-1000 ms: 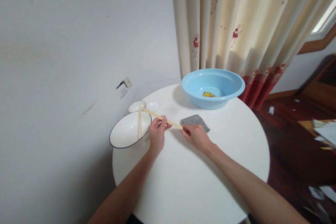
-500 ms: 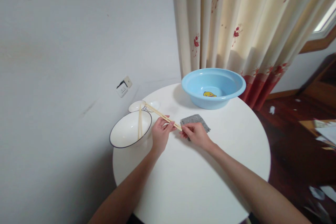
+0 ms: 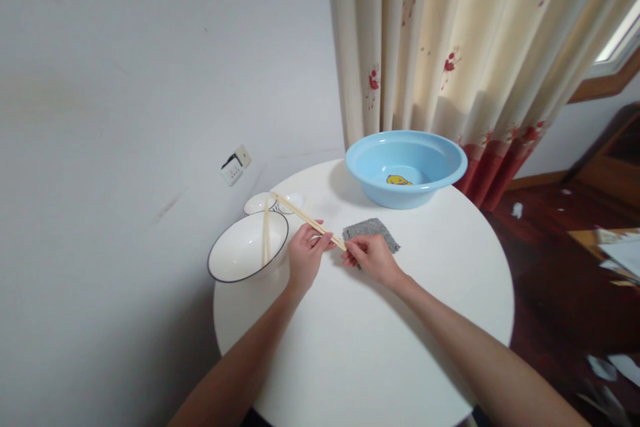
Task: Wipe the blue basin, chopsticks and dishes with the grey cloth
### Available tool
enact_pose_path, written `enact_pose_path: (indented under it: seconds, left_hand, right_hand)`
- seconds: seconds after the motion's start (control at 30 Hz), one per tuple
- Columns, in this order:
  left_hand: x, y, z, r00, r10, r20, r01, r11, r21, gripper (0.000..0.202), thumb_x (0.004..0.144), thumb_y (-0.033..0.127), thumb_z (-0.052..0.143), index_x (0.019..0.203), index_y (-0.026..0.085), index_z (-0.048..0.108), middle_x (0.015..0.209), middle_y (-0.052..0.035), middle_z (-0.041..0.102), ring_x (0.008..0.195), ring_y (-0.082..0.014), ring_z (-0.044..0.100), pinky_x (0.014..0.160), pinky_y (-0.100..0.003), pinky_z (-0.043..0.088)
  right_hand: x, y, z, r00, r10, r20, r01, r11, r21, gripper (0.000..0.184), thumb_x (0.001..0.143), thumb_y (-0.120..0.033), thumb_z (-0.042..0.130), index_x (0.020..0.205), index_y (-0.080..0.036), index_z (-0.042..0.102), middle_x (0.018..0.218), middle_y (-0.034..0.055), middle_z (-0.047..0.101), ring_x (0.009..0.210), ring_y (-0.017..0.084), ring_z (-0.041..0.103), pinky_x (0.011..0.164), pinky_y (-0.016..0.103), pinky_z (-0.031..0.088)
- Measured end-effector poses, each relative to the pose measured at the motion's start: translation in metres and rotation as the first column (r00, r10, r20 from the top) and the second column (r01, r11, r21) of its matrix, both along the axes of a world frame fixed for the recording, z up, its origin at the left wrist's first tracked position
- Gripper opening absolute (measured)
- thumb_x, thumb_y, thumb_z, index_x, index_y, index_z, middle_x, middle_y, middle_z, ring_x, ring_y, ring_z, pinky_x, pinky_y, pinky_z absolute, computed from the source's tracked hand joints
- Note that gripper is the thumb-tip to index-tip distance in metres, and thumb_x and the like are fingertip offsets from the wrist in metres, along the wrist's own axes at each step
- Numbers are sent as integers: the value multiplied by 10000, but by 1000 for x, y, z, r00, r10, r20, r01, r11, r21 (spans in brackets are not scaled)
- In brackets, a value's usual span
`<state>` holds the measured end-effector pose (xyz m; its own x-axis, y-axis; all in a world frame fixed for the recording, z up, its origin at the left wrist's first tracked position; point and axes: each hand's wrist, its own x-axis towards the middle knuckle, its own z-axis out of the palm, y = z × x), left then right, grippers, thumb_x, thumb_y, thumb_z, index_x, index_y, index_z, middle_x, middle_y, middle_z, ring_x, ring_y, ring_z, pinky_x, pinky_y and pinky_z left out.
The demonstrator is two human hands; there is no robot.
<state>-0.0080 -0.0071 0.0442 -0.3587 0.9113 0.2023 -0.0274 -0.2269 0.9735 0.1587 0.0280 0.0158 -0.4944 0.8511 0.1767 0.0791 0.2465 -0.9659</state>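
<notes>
Both hands hold a pair of wooden chopsticks (image 3: 299, 214) over the round white table (image 3: 380, 347). My left hand (image 3: 304, 257) pinches them near the middle, fingers closed. My right hand (image 3: 371, 256) grips their near end, fingers closed. The far tips of the chopsticks point up-left over a small white dish (image 3: 259, 202). A white bowl with a dark rim (image 3: 239, 259) sits just left of my left hand, with another pair of chopsticks (image 3: 265, 237) lying in it. A grey cloth (image 3: 373, 229) lies just behind my right hand.
A light blue basin (image 3: 406, 167) with a yellow duck print stands at the table's far side, in front of a cream curtain (image 3: 450, 47) with red flowers. A second small white dish (image 3: 294, 201) lies behind the bowl. A wall socket (image 3: 235, 165) is at the left.
Both hands have drawn closer together along the chopsticks, and the chopsticks' far tips have lifted slightly. The right hand slid left, off the grey cloth's corner.
</notes>
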Motion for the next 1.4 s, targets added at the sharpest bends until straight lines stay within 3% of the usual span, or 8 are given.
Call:
enact_pose_path:
  seconds: [0.33, 0.5, 0.7, 0.87, 1.2, 1.4]
  left_hand:
    - [2, 1, -1, 1000, 4, 24, -4, 1000, -5, 455, 714, 361, 805, 1059, 151, 596, 794, -2, 670, 767, -182, 722, 731, -353, 640]
    - [-1, 3, -5, 1000, 1, 31, -1, 1000, -16, 467, 704, 378, 811, 1055, 156, 597, 803, 1, 677, 765, -180, 724, 733, -359, 639]
    - [-1, 3, -6, 996, 22, 84, -20, 999, -25, 446, 708, 373, 814, 1024, 146, 596, 785, 10, 657, 730, -152, 712, 728, -325, 631]
    - [2, 1, -6, 993, 13, 121, -10, 1000, -23, 453, 704, 366, 820, 1027, 143, 594, 800, 12, 649, 722, -130, 698, 722, -297, 620]
    - [8, -3, 0, 992, -7, 127, 12, 999, -38, 483, 693, 358, 825, 1052, 158, 571, 827, 5, 663, 745, -127, 689, 744, -299, 607]
    - [8, -3, 0, 997, 16, 70, -13, 999, -43, 482, 681, 370, 825, 1038, 151, 588, 779, 17, 657, 710, -135, 687, 713, -299, 605]
  right_hand:
    - [0, 1, -5, 999, -16, 51, 12, 997, 72, 345, 980, -343, 471, 824, -152, 713, 705, 43, 721, 603, 139, 650, 635, 239, 489]
    - [4, 0, 5, 995, -4, 97, -11, 988, 154, 359, 998, -327, 436, 851, -150, 711, 716, 42, 713, 607, 134, 630, 621, 234, 460]
    - [7, -6, 21, 960, -92, 264, -34, 900, 435, 148, 926, -291, 602, 902, -181, 697, 753, 28, 697, 628, 132, 586, 635, 231, 398]
    - [1, -9, 18, 910, -214, 355, -19, 834, 552, 209, 950, -212, 519, 800, -182, 662, 676, 15, 639, 587, 124, 539, 617, 239, 355]
    - [-3, -13, 19, 896, -246, 370, 0, 833, 554, 241, 966, -213, 494, 780, -173, 642, 687, 29, 667, 584, 122, 569, 602, 235, 353]
    - [-5, -19, 21, 824, -360, 437, 27, 796, 605, 222, 956, -231, 521, 784, -191, 655, 725, 14, 688, 624, 122, 593, 613, 236, 335]
